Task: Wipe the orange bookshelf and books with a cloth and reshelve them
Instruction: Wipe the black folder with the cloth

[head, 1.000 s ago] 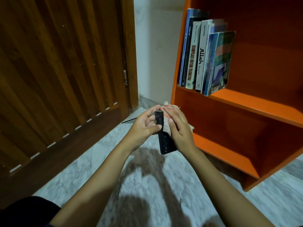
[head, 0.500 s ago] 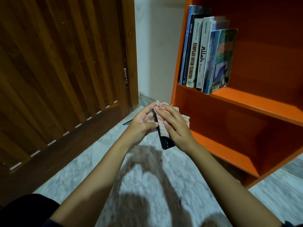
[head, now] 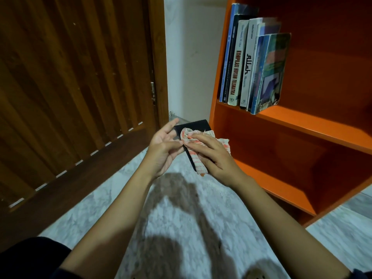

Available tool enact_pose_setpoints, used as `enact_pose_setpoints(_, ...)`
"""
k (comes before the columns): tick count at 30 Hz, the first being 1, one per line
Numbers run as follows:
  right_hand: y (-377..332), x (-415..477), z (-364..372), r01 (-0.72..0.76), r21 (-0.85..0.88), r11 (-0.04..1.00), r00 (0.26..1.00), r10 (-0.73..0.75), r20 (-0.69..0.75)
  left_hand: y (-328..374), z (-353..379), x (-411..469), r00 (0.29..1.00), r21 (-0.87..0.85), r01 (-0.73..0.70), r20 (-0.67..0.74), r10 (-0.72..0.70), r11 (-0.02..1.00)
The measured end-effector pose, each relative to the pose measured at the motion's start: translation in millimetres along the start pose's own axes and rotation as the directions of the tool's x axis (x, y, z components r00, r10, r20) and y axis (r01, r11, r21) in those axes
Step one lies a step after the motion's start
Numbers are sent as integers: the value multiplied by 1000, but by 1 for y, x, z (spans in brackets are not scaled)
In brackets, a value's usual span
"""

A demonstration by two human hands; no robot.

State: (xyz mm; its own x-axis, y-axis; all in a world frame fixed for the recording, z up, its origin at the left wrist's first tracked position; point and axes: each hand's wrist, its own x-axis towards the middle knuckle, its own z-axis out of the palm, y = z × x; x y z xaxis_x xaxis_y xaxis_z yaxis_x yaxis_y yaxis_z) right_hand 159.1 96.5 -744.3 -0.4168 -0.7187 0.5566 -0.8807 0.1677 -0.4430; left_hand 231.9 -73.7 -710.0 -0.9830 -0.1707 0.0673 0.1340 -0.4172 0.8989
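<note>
Black thin book (head: 193,125) has turned from edge-on to cover-up within the last second, so wiping moves from its edge to its face. left hand (head: 164,150) grips its left edge. right hand (head: 214,158) clutches orange-striped white cloth (head: 190,138), pressing it on the cover. orange wooden bookshelf (head: 302,125) stands just right; reshelving not yet done.

A black book (head: 194,126) under checked cloth (head: 199,166), beside orange bookshelf (head: 302,125) with upright books (head: 247,63).
</note>
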Motion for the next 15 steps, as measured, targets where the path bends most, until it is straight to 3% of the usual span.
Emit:
enact_pose_setpoints(9, 6, -32, 23, -39, -77, 996, 992, 29, -125, 5, 14, -1, 980, 78, -58, -188, 72, 995)
enact_pose_setpoints(12, 13, -41, 29, -175, 11, 984, 946, 171, -276, 3, 14, -2, 976, 47, -65, -203, 73, 997)
enact_pose_setpoints(15, 14, -41, 34, -322, 170, 932, 849, 363, -383, -2, 15, -2, 976, 50, -61, -205, 70, 997)
